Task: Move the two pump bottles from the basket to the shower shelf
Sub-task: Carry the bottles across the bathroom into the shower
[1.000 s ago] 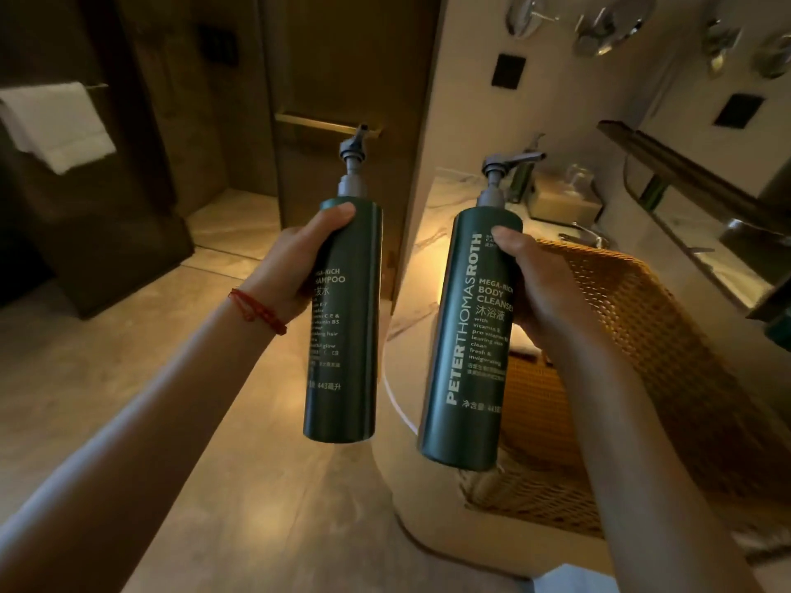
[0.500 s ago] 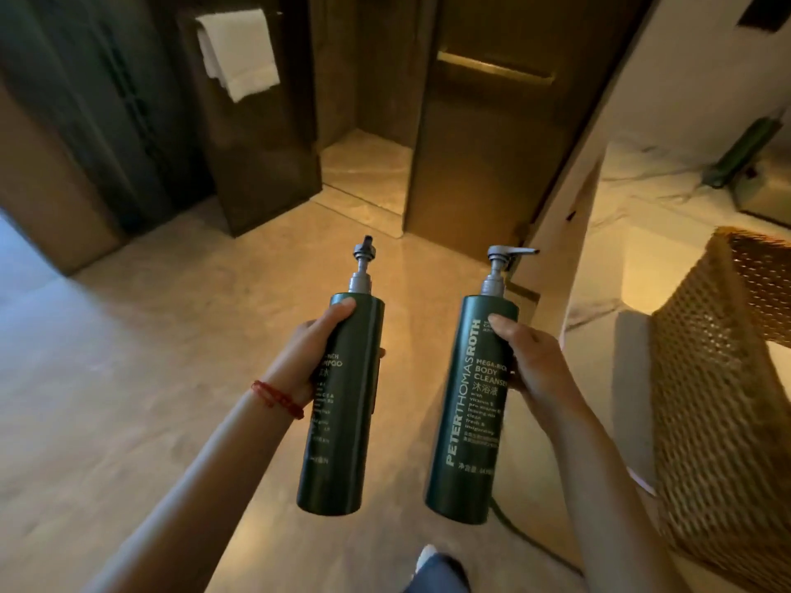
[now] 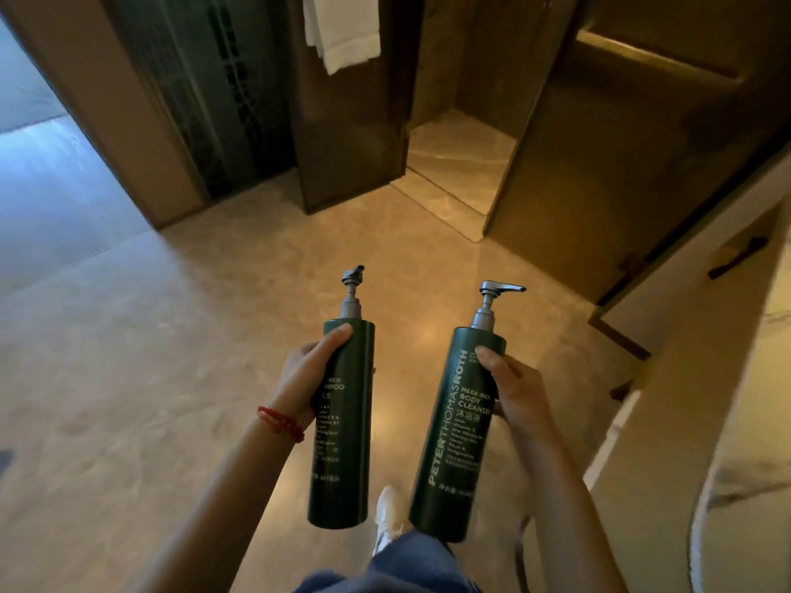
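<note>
I hold two tall dark green pump bottles upright in front of me, above the floor. My left hand (image 3: pixel 306 380), with a red string at the wrist, grips the shampoo bottle (image 3: pixel 344 447) around its upper half. My right hand (image 3: pixel 511 387) grips the body cleanser bottle (image 3: pixel 453 455) the same way. Both bottles have grey pump heads. The basket and the shower shelf are out of view.
Beige stone floor (image 3: pixel 171 357) spreads ahead. A dark glass partition (image 3: pixel 351 134) with a white towel (image 3: pixel 342 32) stands ahead, with a doorway opening (image 3: pixel 458 156) and a brown door (image 3: pixel 599 164) beside it. The pale vanity counter (image 3: pixel 702 400) runs along the right. My shoe (image 3: pixel 387 515) shows below.
The view has swung left and away from the counter; the woven basket has left the frame. Both bottles stay in my hands, carried toward the doorway.
</note>
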The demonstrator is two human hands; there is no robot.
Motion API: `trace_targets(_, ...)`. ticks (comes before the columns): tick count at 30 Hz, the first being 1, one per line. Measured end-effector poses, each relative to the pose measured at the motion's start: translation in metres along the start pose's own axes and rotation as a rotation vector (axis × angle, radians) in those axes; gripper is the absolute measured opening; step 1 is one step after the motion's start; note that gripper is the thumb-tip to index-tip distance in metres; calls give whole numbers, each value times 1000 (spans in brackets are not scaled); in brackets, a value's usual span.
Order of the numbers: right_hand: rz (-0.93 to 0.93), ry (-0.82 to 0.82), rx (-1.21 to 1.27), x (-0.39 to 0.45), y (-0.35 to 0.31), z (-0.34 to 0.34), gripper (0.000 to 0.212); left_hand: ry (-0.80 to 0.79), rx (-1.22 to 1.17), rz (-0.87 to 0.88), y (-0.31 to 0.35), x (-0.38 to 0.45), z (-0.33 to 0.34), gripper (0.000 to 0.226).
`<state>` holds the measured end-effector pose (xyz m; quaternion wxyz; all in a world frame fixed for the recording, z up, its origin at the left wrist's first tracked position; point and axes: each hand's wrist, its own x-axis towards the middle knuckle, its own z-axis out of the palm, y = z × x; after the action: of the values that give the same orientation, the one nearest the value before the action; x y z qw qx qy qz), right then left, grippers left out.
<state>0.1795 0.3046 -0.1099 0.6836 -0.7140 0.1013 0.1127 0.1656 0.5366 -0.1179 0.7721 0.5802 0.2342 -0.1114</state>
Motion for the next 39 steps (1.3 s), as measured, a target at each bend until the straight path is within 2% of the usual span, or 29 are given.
trace_targets(5, -19, -10, -10, 89, -31, -5, 20, 9, 19, 14, 45, 69, 23, 65)
trace_targets(11, -17, -27, -24, 197, -62, 6, 20, 59, 55, 33, 103, 163, 43, 83)
trace_targets(17, -31, -16, -38, 332, -94, 37, 17, 38, 104, 48, 165, 294, 46, 64)
trace_targets(26, 5, 32, -20, 534, -171, 82, 19, 75, 136, 31, 292, 490, 49, 69)
trace_targets(39, -24, 77, 14, 809, -246, 61, 16, 45, 123, -17, 392, 757, 129, 60)
